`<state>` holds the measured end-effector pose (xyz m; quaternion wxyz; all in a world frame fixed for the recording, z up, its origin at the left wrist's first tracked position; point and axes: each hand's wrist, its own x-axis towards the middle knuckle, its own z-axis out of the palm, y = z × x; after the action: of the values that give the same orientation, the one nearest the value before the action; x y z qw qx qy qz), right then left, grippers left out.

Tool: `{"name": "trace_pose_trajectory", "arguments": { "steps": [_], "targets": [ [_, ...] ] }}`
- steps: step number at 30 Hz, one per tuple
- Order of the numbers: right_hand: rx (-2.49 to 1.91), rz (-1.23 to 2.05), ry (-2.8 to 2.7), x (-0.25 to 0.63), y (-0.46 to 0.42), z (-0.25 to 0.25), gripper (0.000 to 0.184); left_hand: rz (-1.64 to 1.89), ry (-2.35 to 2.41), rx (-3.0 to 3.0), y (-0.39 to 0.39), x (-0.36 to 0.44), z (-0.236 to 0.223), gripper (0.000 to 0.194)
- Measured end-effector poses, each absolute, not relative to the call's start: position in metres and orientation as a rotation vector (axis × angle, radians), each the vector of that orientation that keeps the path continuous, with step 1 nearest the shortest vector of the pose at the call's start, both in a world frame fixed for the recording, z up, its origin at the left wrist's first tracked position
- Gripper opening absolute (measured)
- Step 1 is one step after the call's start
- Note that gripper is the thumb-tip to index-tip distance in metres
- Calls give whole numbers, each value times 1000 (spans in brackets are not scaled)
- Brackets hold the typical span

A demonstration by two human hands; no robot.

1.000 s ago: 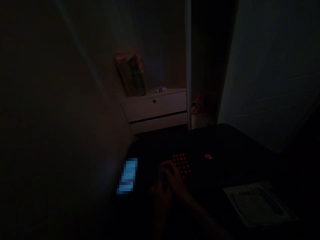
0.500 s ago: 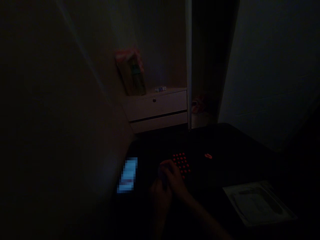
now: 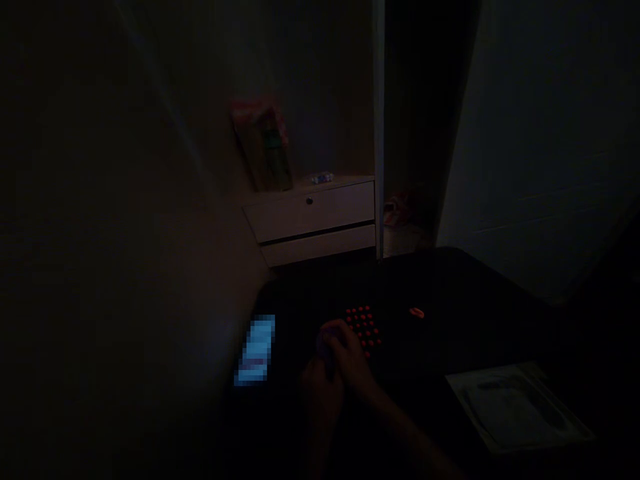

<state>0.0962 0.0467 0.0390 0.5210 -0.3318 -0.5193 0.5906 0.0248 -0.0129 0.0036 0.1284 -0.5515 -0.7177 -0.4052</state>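
The view is very dark. My right hand (image 3: pixel 350 353) is curled around the top of a rounded purple object (image 3: pixel 324 339) whose kind I cannot make out. Below it, my left hand (image 3: pixel 321 383) is closed around the lower part of the same object, close against the right hand. Just beyond my right hand, rows of small red dots (image 3: pixel 367 325) lie on the black tabletop (image 3: pixel 310 293), partly hidden by that hand. A small orange-red loop-shaped thing (image 3: pixel 417 313) lies farther right.
A lit, blurred-out screen (image 3: pixel 256 350) lies at the table's left edge. A flat, pale square packet or sheet (image 3: pixel 520 407) is at the front right. Behind the table stands a drawer unit (image 3: pixel 330 210) with a bag (image 3: pixel 253 143) and a green-capped bottle (image 3: pixel 276 163) on top.
Both hands stay in nearly the same place around the purple object. The room looks slightly dimmer. Nothing else has visibly moved.
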Motion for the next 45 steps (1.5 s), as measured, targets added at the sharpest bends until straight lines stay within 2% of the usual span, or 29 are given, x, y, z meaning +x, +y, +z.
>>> {"name": "trace_pose_trajectory", "arguments": {
  "steps": [45],
  "targets": [
    [-802,1418,-1271,99,44,42,14,-1240,-2120,-1611,-14,27,7,17]
  ]
}}
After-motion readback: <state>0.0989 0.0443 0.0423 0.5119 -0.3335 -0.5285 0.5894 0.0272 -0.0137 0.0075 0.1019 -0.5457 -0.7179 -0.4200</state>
